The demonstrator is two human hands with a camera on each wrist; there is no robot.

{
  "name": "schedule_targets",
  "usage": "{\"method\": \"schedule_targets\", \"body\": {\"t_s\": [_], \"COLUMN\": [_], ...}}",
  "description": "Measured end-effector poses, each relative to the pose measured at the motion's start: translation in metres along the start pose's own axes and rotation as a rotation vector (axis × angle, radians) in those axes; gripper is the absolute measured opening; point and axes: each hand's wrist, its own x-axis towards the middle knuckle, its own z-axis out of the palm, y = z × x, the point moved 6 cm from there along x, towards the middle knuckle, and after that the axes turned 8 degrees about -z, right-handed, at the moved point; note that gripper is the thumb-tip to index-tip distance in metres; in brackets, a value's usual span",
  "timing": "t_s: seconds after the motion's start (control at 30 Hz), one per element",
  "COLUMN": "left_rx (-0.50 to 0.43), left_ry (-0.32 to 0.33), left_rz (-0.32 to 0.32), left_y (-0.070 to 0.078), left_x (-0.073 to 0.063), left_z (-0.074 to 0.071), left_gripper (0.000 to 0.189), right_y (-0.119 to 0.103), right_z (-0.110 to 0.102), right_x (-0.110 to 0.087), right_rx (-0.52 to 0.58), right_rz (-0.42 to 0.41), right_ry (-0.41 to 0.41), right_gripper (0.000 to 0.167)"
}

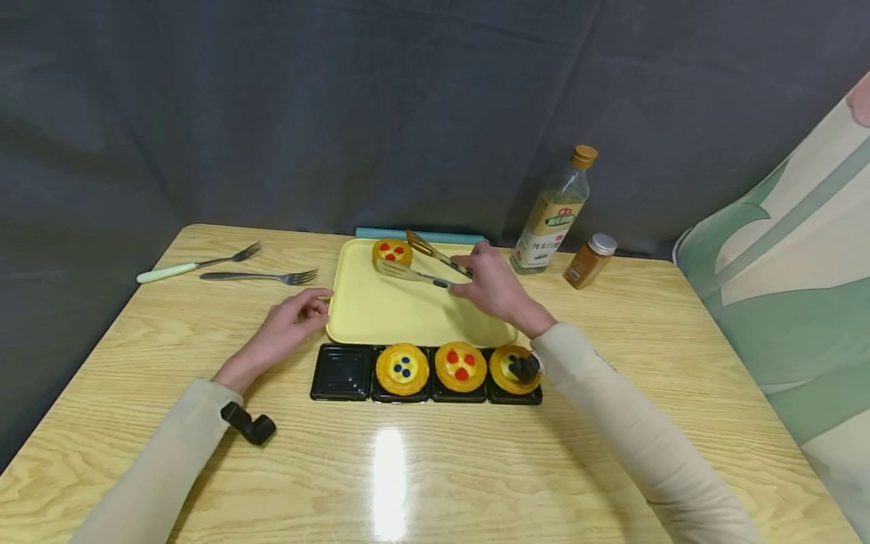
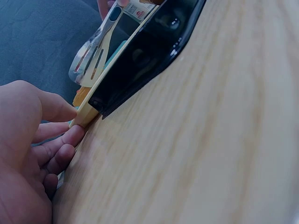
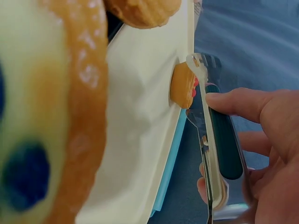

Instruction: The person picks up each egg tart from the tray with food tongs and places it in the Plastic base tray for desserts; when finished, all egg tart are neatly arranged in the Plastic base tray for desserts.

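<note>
My right hand (image 1: 499, 287) grips metal tongs (image 1: 402, 272) with dark handle grips, over the back of a yellow tray (image 1: 408, 317). The spread tong ends reach toward a tart (image 1: 392, 251) with red toppings at the tray's back left; one overlaps its front in the head view. In the right wrist view the thumb presses the dark grip (image 3: 224, 135), and the tart (image 3: 182, 86) stands close to the tong tips. My left hand (image 1: 288, 321) pinches the tray's left rim, its fingertips at the edge (image 2: 81, 114) in the left wrist view.
A black four-part holder (image 1: 342, 372) lies before the tray. It bears a blue-dotted tart (image 1: 402, 369), a red-topped tart (image 1: 461, 367) and one partly covered tart (image 1: 506, 374). Two forks (image 1: 258, 276) lie left; a glass bottle (image 1: 549, 219) and a spice jar (image 1: 588, 262) stand right.
</note>
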Motion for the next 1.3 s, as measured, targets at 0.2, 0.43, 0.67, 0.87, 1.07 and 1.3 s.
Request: {"method": "schedule_targets", "body": {"t_s": [0.2,0.43,0.67,0.87,1.07,1.3], "left_rx": [-0.001,0.003,0.002,-0.011,-0.01,-0.007], "left_ry": [0.009,-0.001,0.002,-0.005,-0.007,-0.003], "left_rz": [0.008,0.007,0.006,0.0,-0.004,-0.007], "left_y": [0.001,0.001,0.0,0.001,0.001,0.002], "left_x": [0.0,-0.001,0.001,-0.001,-0.001,-0.002], "left_z": [0.0,0.0,-0.001,-0.002,-0.001,-0.002], "left_gripper": [0.042,0.043,0.042,0.043,0.043,0.043], "right_y": [-0.001,-0.002,-0.003,-0.005,-0.006,-0.008], "right_z": [0.001,0.003,0.002,0.0,-0.002,-0.005], "right_x": [0.003,0.005,0.004,0.001,-0.004,-0.012], "right_rx": [-0.013,-0.028,-0.019,-0.011,-0.003,-0.002], "right_rz": [-0.006,-0.019,-0.012,-0.012,-0.006,-0.012], "right_ry": [-0.002,-0.014,-0.02,-0.025,-0.018,-0.011], "right_gripper": [0.049,0.047,0.046,0.046,0.046,0.046]}}
